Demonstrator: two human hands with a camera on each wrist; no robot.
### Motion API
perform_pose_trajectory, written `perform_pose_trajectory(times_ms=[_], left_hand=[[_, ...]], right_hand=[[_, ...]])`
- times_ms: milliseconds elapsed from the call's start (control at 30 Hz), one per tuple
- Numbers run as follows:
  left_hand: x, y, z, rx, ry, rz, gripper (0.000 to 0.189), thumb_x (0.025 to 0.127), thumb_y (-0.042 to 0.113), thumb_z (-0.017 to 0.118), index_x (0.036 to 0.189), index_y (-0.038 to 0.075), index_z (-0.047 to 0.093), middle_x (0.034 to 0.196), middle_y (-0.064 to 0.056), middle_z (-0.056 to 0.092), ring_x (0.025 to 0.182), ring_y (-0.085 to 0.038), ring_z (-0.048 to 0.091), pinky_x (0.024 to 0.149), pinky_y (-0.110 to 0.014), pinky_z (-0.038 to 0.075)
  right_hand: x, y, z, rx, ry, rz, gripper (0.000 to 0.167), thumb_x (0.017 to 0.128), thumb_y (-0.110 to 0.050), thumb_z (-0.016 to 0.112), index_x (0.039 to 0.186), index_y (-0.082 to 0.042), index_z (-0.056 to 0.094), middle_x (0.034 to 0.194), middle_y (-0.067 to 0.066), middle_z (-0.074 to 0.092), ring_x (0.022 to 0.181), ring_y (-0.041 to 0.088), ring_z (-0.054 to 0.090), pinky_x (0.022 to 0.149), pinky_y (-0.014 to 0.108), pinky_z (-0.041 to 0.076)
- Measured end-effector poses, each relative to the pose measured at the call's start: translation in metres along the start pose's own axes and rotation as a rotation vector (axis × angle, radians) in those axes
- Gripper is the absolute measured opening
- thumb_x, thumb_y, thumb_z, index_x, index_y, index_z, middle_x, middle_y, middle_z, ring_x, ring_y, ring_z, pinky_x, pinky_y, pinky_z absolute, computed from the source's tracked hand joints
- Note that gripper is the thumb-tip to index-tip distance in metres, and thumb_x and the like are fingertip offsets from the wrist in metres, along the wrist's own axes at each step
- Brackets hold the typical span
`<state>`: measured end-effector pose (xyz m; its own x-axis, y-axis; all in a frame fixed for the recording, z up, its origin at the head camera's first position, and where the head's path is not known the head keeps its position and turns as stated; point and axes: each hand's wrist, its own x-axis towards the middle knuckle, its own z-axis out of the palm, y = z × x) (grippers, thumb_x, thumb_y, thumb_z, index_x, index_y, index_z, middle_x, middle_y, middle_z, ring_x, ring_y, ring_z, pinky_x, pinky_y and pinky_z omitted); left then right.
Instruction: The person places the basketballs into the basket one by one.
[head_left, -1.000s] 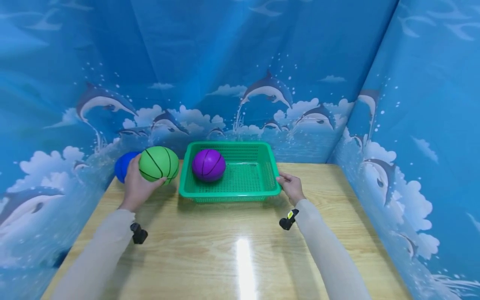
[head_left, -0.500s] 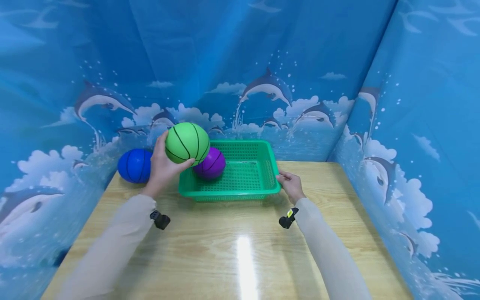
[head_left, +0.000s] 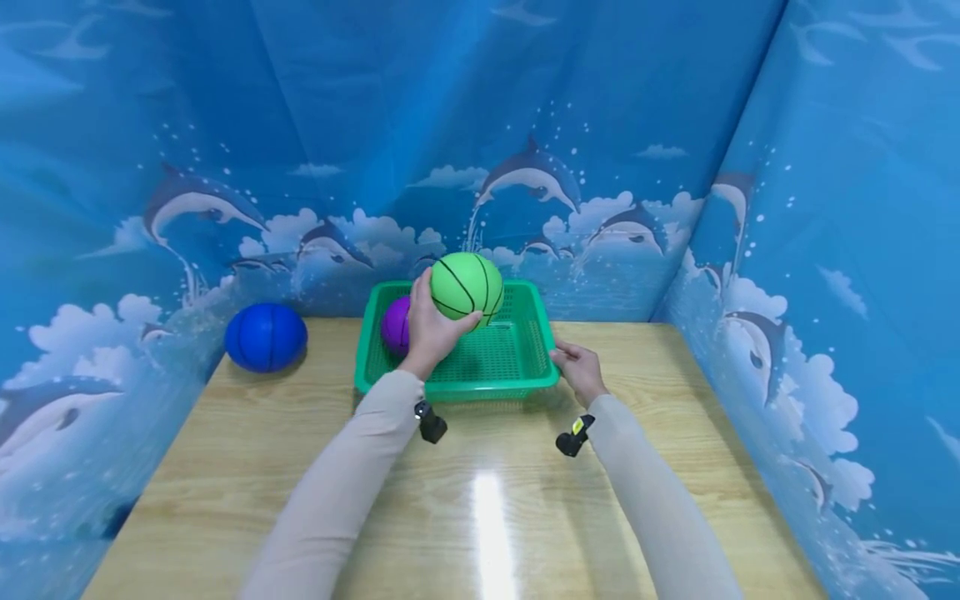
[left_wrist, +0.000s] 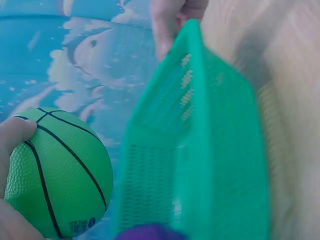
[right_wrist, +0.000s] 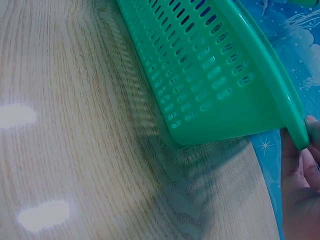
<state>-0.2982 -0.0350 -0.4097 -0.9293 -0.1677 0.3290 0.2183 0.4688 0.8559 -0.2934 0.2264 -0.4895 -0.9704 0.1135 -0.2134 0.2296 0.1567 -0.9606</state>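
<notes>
My left hand (head_left: 431,327) grips a light green ball (head_left: 468,287) with black lines, holding it above the green plastic basket (head_left: 487,387). In the left wrist view, thumb and fingers clasp the green ball (left_wrist: 65,175) from one side, apart from the basket wall (left_wrist: 232,150). Inside the basket's left part lies a purple ball (head_left: 395,325), partly hidden by the left hand. At the basket's right rim, my right hand (head_left: 581,371) pinches the edge. The right wrist view shows its thumb and fingers (right_wrist: 292,165) on either side of the rim (right_wrist: 295,115).
A blue ball (head_left: 266,337) sits at the table's back left corner. The wooden table (head_left: 525,500) carries a bright light reflection. Blue dolphin-printed curtains (head_left: 480,150) stand behind and along both sides.
My left hand has carried the green ball rightward from beside the blue ball, up and over the basket. The right hand stays on the rim.
</notes>
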Motion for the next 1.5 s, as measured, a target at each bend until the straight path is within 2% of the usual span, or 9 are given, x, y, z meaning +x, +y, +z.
perform_pose_trajectory(times_ms=[233,433,533,767,867,1033,1200,1333,1500], left_hand=[[-0.020,-0.027,0.040,-0.015,0.001,-0.139,0.104,0.070,0.031,0.086,0.152,0.011,0.024,0.151,-0.014,0.029,0.135,-0.036,0.034,0.106,-0.053,0.036],[-0.031,-0.035,0.062,-0.010,-0.017,-0.107,0.104,0.070,0.029,0.086,0.151,0.010,0.025,0.151,-0.015,0.028,0.136,-0.038,0.032,0.108,-0.054,0.034],[-0.036,-0.038,0.067,0.008,-0.062,-0.089,0.104,0.070,0.028,0.087,0.151,0.012,0.025,0.151,-0.016,0.027,0.136,-0.038,0.031,0.107,-0.054,0.035],[-0.039,-0.042,0.068,0.161,-0.284,-0.048,0.096,0.073,0.024,0.085,0.152,0.015,0.029,0.156,-0.018,0.021,0.142,-0.039,0.023,0.110,-0.053,0.031],[-0.038,-0.041,0.067,0.144,-0.279,-0.089,0.090,0.075,0.024,0.083,0.150,0.014,0.034,0.154,-0.022,0.024,0.139,-0.042,0.026,0.109,-0.055,0.031],[-0.038,-0.039,0.067,0.116,-0.196,-0.149,0.087,0.075,0.027,0.083,0.147,0.009,0.037,0.146,-0.024,0.035,0.131,-0.044,0.039,0.104,-0.054,0.038],[-0.038,-0.041,0.066,0.093,-0.171,-0.134,0.083,0.076,0.025,0.082,0.144,0.004,0.040,0.144,-0.026,0.039,0.129,-0.044,0.042,0.105,-0.053,0.038],[-0.036,-0.045,0.063,0.060,-0.227,-0.108,0.080,0.081,0.021,0.078,0.146,0.000,0.036,0.150,-0.027,0.030,0.136,-0.044,0.032,0.109,-0.052,0.033],[-0.033,-0.047,0.057,-0.001,-0.357,-0.165,0.080,0.088,0.015,0.070,0.152,0.005,0.022,0.157,-0.022,0.014,0.143,-0.039,0.019,0.113,-0.049,0.027]], right_hand=[[-0.001,0.001,-0.002,-0.003,0.005,0.003,0.042,0.098,-0.012,0.055,0.139,-0.003,0.049,0.129,0.021,0.058,0.116,0.029,0.058,0.093,0.032,0.051],[0.001,0.001,-0.001,-0.001,0.005,-0.013,0.043,0.098,-0.012,0.055,0.140,-0.003,0.048,0.130,0.021,0.057,0.118,0.030,0.057,0.094,0.032,0.051],[0.001,0.001,0.000,-0.001,0.011,-0.011,0.044,0.098,-0.011,0.054,0.140,-0.002,0.047,0.130,0.021,0.057,0.118,0.030,0.057,0.094,0.033,0.050],[-0.002,0.001,0.001,-0.010,0.020,-0.008,0.043,0.098,-0.011,0.055,0.139,-0.003,0.048,0.129,0.021,0.057,0.117,0.030,0.057,0.095,0.035,0.050],[-0.001,0.001,0.002,-0.012,0.023,-0.006,0.042,0.098,-0.011,0.055,0.139,-0.004,0.049,0.128,0.020,0.058,0.117,0.029,0.057,0.094,0.034,0.050],[0.000,0.002,0.002,-0.006,0.024,-0.008,0.043,0.098,-0.012,0.055,0.139,-0.003,0.048,0.128,0.020,0.058,0.118,0.029,0.057,0.095,0.034,0.050],[-0.001,0.002,0.003,-0.010,0.026,-0.012,0.043,0.098,-0.012,0.054,0.139,-0.002,0.048,0.128,0.021,0.058,0.118,0.029,0.056,0.095,0.035,0.050],[-0.001,0.002,0.003,-0.010,0.027,-0.010,0.042,0.098,-0.013,0.054,0.139,-0.003,0.049,0.128,0.020,0.058,0.117,0.028,0.057,0.095,0.034,0.050],[0.000,0.002,0.002,-0.013,0.035,-0.013,0.041,0.098,-0.013,0.055,0.138,-0.004,0.050,0.128,0.019,0.058,0.114,0.027,0.058,0.094,0.033,0.051]])
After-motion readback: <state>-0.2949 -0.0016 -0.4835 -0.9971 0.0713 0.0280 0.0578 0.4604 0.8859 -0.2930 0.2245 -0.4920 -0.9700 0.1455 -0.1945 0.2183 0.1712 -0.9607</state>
